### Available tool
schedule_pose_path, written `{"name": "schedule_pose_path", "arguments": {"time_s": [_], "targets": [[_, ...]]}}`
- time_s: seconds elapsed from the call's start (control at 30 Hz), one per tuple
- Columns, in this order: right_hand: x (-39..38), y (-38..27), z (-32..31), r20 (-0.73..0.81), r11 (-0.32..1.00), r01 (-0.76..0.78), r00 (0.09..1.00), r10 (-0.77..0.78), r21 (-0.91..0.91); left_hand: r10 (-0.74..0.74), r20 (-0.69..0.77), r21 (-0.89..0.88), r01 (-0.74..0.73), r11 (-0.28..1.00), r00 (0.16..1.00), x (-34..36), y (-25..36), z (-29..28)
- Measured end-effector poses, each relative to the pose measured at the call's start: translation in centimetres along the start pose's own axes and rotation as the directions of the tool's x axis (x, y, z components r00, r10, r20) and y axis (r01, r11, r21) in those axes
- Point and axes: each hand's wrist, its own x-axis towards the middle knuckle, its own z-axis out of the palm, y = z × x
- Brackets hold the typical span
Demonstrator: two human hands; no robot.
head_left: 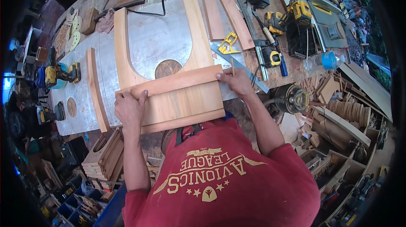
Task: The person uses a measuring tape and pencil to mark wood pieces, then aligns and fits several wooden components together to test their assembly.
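A reddish wooden strip (177, 81) lies crosswise over a pale U-shaped wooden panel (196, 36), whose two arms point away from me. At the strip's left end my left hand (130, 108) grips it, thumb along its near edge. My right hand (237, 82) pinches the right end between thumb and fingers, and a pencil (232, 65) sticks up from between those fingers. The panel's near edge carries another wooden strip (186, 119), close to my body. Just past my right hand lie a blue-grey ruler (243, 68) and a yellow square (229, 43).
The metal-topped bench (80, 113) bears a loose curved strip (96, 89) on the left and two boards (230, 13) at the far right. Cordless drills (299, 9), a tape measure (271, 58) and a plastic bottle (325, 61) stand right. Wood offcuts (332, 89) crowd below the bench's right.
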Motion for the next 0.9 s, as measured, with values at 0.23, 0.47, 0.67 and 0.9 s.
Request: {"name": "schedule_pose_path", "arguments": {"time_s": [0.23, 0.47, 0.67, 0.9], "targets": [[0.1, 2.6, 0.7, -0.050, 0.982, 0.078, 0.995, -0.087, -0.171, -0.060, -0.047, -0.021, 0.059, 0.998, 0.997, -0.9, -0.7, 0.3], [1.1, -4.1, 0.1, -0.199, 0.951, 0.258, 0.936, -0.289, -0.168, -0.083, -0.014, -0.123, 0.080, 0.989, 0.996, -0.8, -1.2, 0.5], [0.9, -9.5, 3.9, -0.003, 0.875, 0.474, 0.879, -0.477, -0.098, -0.113, -0.047, -0.177, 0.103, 0.979, 0.993, -1.0, -0.5, 0.4], [2.3, -11.0, 9.6, 0.460, 0.903, 0.426, 0.815, -0.352, -0.063, -0.120, -0.106, -0.180, 0.099, 0.979, 0.987, -2.6, -0.9, 1.5]]}}
